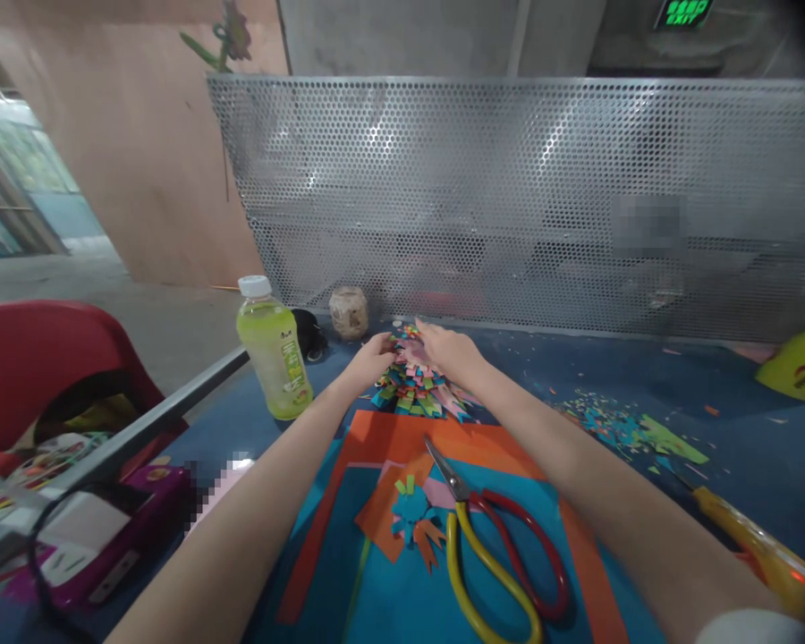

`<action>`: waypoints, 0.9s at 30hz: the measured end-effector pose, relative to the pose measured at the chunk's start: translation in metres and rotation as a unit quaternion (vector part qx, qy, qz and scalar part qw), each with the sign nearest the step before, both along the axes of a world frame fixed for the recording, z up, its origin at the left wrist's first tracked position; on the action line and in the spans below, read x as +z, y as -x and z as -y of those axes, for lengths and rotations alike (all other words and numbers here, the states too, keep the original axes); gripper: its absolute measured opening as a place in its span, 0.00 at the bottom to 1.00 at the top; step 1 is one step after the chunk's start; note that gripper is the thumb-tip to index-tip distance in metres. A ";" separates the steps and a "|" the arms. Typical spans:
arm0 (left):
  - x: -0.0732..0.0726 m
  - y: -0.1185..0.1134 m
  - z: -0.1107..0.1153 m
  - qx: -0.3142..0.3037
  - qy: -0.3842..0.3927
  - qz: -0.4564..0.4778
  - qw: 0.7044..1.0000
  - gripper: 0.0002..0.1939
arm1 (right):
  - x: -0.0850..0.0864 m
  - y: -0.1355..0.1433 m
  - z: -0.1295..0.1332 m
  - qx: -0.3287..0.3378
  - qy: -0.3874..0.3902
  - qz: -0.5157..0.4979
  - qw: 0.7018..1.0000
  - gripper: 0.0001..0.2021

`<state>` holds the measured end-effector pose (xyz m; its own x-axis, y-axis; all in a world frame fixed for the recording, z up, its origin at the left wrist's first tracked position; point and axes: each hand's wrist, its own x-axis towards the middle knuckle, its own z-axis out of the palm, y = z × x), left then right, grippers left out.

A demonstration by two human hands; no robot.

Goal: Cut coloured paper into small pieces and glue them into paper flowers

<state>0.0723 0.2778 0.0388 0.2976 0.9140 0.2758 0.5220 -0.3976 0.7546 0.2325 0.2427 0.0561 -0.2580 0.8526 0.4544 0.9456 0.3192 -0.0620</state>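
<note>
Both arms reach forward over the desk to a pile of small colourful cut paper pieces (pixel 412 389). My left hand (pixel 374 360) is at the pile's left side, fingers curved against it. My right hand (pixel 451 353) lies over its right side, fingers stretched toward the back. Nearer, scissors (pixel 461 501) with one red and one yellow handle lie on blue paper (pixel 389 595) and orange paper (pixel 402 434), blades pointing away. Beside them rests a small blue paper flower shape (pixel 412 507) with orange and green strips.
A green drink bottle (pixel 275 353) and a small jar (pixel 349 313) stand at the left. Paper scraps (pixel 617 425) and a yellow tool (pixel 758 546) lie at the right. A perforated metal panel (pixel 443 197) closes off the back.
</note>
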 end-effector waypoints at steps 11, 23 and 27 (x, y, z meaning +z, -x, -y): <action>0.004 0.000 0.008 0.020 -0.104 -0.099 0.989 0.16 | 0.033 -0.059 -0.029 -0.124 -0.032 -0.166 0.978 0.14; 0.022 0.013 0.024 -0.081 -0.163 -0.293 0.939 0.14 | 0.022 0.006 0.007 -0.081 -0.063 -0.047 0.994 0.18; 0.025 0.019 0.029 -0.066 -0.154 -0.351 0.921 0.14 | -0.014 0.027 0.015 -0.036 -0.028 -0.009 0.999 0.19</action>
